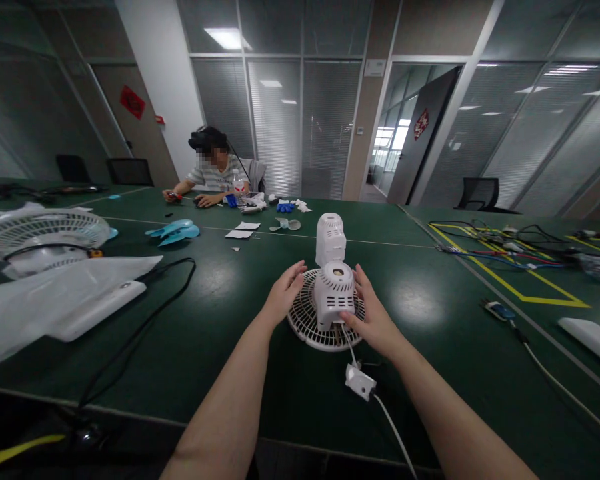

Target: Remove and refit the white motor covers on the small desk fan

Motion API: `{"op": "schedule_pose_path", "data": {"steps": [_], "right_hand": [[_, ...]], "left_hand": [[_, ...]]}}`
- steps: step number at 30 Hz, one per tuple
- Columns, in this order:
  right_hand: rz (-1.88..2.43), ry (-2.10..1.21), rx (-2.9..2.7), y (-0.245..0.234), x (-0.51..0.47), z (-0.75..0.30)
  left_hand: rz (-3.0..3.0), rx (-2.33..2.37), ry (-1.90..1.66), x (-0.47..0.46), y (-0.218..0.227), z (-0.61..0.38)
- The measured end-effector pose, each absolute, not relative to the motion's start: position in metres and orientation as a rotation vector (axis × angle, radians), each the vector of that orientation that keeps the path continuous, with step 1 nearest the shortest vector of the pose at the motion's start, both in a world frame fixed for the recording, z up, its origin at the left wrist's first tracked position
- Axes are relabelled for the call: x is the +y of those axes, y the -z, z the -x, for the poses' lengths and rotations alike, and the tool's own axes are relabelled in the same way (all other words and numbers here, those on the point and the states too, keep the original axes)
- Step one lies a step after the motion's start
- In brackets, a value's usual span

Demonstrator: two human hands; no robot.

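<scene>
A small white fan (333,293) lies face down on the green table (220,333), its round grille flat on the surface and its motor housing and stand pointing up. My left hand (283,293) rests on the grille's left rim, fingers curled against it. My right hand (373,313) holds the right side, with the thumb at the base of the motor housing. The fan's white cord runs toward me through an inline switch (360,382).
Left of me lie a white fan grille (40,233), a plastic bag (55,293), a white panel and a black cable (145,320). A blue fan blade (175,232) and small parts sit farther back, where another person (213,175) works. Cables (500,250) and yellow tape lie at right.
</scene>
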State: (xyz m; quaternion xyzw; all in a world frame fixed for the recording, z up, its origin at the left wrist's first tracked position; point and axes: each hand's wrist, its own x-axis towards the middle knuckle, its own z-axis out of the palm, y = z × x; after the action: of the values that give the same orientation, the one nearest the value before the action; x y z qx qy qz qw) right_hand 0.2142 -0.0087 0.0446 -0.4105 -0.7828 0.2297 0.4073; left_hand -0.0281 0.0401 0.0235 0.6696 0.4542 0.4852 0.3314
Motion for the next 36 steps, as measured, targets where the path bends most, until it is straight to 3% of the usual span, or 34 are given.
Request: {"op": "schedule_pose_path", "data": {"steps": [5, 13, 21, 36], "right_hand": [[1.210, -0.286, -1.760, -0.045, -0.029, -0.191], [1.416, -0.232, -1.879, -0.042, -0.034, -0.179], [1.345, -0.371, -1.909, -0.050, -0.020, -0.214], [1.850, 0.115, -1.498, -0.048, -0.072, -0.427]], "left_hand": [[-1.849, 1.717, -1.160, 0.047, -0.016, 0.032], [-1.655, 2.080, -0.956, 0.039, -0.023, 0.031], [-1.572, 2.119, -0.924, 0.037, -0.017, 0.039], [-1.751, 2.018, -0.700, 0.038, -0.012, 0.036]]}}
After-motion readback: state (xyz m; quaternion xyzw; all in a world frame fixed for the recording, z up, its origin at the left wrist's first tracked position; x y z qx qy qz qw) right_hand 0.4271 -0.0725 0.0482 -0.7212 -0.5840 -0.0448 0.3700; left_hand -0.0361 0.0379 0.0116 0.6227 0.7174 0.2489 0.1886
